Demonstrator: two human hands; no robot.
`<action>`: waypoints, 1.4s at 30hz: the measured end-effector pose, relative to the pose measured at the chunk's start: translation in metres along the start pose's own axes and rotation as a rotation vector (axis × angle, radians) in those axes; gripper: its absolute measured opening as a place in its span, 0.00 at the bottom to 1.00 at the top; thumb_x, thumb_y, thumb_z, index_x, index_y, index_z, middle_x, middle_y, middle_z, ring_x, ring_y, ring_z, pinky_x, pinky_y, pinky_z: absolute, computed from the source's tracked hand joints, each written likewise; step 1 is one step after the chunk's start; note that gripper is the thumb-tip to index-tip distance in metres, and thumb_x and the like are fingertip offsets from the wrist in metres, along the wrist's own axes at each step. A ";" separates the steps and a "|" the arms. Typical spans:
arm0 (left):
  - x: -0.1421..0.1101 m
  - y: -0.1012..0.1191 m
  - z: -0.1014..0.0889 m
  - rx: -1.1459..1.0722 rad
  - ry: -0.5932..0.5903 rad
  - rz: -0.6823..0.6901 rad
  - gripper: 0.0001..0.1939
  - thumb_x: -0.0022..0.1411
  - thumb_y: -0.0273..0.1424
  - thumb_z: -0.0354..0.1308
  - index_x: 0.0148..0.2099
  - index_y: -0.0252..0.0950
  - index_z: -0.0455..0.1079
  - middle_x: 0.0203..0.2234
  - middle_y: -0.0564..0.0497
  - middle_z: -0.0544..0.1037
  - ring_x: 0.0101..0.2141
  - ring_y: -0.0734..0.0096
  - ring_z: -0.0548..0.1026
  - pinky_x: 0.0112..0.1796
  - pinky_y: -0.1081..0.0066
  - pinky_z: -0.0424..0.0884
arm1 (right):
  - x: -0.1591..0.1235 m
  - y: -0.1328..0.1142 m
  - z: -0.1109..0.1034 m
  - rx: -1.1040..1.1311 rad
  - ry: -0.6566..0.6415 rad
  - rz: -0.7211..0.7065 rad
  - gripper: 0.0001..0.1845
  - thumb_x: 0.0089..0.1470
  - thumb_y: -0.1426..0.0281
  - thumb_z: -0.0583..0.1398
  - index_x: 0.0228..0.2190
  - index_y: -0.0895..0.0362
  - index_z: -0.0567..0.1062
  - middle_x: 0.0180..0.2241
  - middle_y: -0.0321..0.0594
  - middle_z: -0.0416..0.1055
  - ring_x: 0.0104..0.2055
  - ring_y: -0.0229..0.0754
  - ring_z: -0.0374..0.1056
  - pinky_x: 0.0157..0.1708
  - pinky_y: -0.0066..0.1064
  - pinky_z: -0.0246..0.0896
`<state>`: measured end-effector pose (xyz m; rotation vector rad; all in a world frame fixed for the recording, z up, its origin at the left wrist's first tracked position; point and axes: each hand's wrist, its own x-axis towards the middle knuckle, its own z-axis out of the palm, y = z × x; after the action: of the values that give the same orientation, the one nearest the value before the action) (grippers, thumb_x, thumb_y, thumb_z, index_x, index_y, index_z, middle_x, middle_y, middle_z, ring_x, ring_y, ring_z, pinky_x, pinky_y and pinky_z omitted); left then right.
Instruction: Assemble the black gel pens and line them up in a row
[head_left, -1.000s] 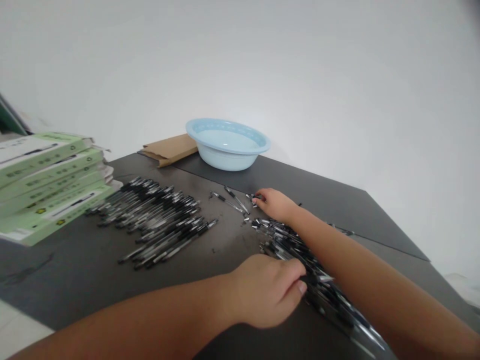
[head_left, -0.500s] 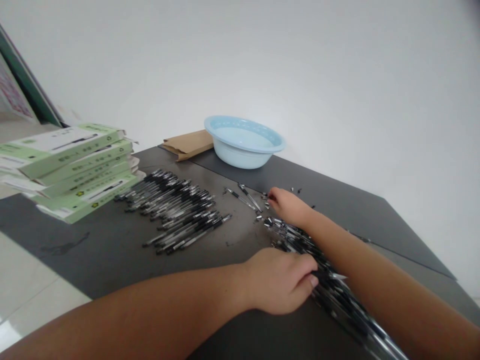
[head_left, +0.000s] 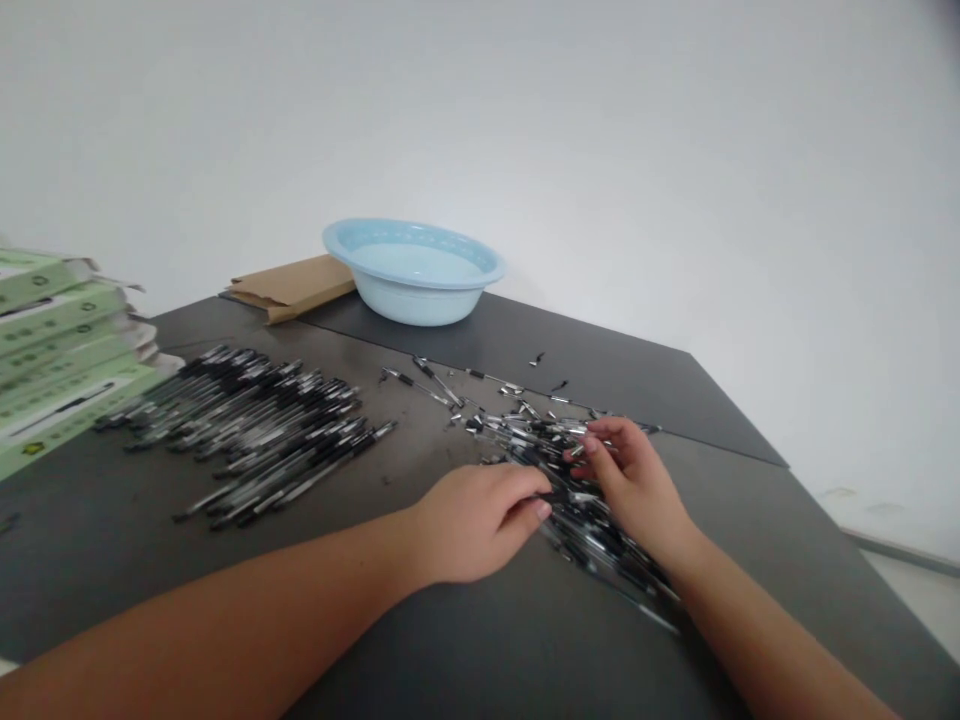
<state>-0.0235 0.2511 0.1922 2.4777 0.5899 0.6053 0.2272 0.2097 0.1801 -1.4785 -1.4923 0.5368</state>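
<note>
My left hand (head_left: 487,520) is closed, thumb against forefinger, pinching a black pen (head_left: 553,496) whose far part shows past the fingertips. Just right of it my right hand (head_left: 634,475) hovers over a heap of loose pens (head_left: 600,535), its fingers loosely curved and apart. A small shiny piece (head_left: 576,452) shows by its fingertips; whether they touch it I cannot tell. To the left lies a broad row of black-and-clear pens (head_left: 277,425), roughly side by side. Small silver and black pen parts (head_left: 456,420) are scattered behind the heap.
A light blue basin (head_left: 416,295) stands at the back of the dark table (head_left: 420,650), beside a flat brown paper bag (head_left: 296,285). Green-and-white pen boxes (head_left: 67,350) are stacked at the left. A white wall (head_left: 600,150) rises behind.
My view has turned right, so things appear further left. My right hand has come back from the scattered parts toward my left hand, its fingers opening. My left hand keeps its pinch on the pen.
</note>
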 end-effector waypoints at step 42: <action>0.012 -0.017 0.000 -0.011 0.036 -0.201 0.13 0.75 0.37 0.54 0.54 0.43 0.77 0.48 0.52 0.84 0.48 0.62 0.80 0.49 0.64 0.72 | -0.014 -0.006 -0.007 0.168 -0.090 0.000 0.09 0.63 0.61 0.66 0.44 0.50 0.81 0.43 0.41 0.79 0.43 0.45 0.74 0.43 0.37 0.70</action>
<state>-0.0189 0.2701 0.1857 2.3639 0.8347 0.5737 0.2280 0.1935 0.1843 -1.3387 -1.4776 0.7191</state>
